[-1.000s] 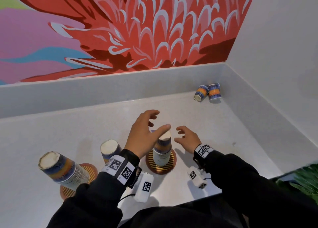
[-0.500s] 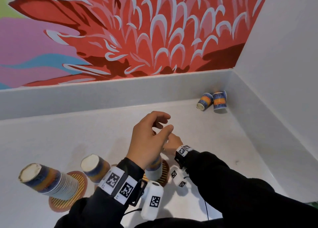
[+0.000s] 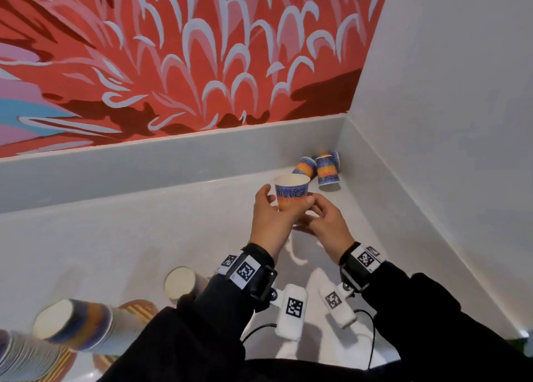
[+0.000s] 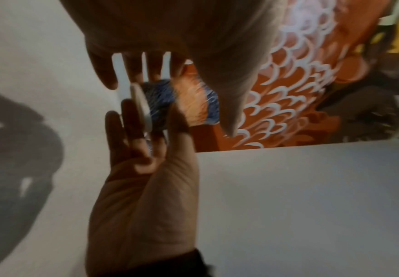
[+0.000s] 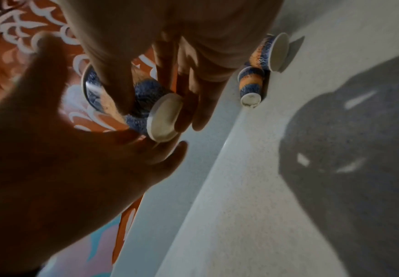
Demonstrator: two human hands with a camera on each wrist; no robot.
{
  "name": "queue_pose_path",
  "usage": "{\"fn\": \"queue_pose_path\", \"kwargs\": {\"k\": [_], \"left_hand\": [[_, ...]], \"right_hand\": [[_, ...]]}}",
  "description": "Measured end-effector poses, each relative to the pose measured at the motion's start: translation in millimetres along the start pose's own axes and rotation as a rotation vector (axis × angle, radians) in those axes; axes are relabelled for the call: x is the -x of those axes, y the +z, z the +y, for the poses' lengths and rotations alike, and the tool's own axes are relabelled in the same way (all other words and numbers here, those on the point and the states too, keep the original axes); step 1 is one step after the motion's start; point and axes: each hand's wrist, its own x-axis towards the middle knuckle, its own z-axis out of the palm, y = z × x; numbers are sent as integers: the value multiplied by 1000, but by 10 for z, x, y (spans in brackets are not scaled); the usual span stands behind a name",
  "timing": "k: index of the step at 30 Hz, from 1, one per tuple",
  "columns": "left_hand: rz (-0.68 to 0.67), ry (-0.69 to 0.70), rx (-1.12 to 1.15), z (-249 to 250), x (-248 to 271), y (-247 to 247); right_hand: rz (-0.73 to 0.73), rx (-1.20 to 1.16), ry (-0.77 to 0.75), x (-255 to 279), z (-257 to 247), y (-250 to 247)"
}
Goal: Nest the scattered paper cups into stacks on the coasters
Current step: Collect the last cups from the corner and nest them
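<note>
Four loose cups show, plus one stack. Both hands hold one cup [image 3: 291, 192] upright in the air, mouth up, above the counter [image 3: 115, 243]. The left hand [image 3: 269, 220] curls its thumb and fingers round the cup's left side; the right hand [image 3: 328, 223] pinches its lower right side, fingers under the base. Two cups [image 3: 320, 166] lie together in the far corner, well beyond the hands. Near the left sleeve one cup [image 3: 180, 282] stands upside down, and a leaning stack [image 3: 75, 325] sits on a striped coaster [image 3: 138, 308].
</note>
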Motion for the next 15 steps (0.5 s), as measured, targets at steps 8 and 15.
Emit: {"fn": "queue_pose_path", "kwargs": {"k": [8,15], "left_hand": [[110,18,36,-315,-467,184],[119,45,-231,-507,-643,119]], "right_hand": [[198,-101,285,-560,323,-364],[546,-435,448,-1317,711,-800]]}}
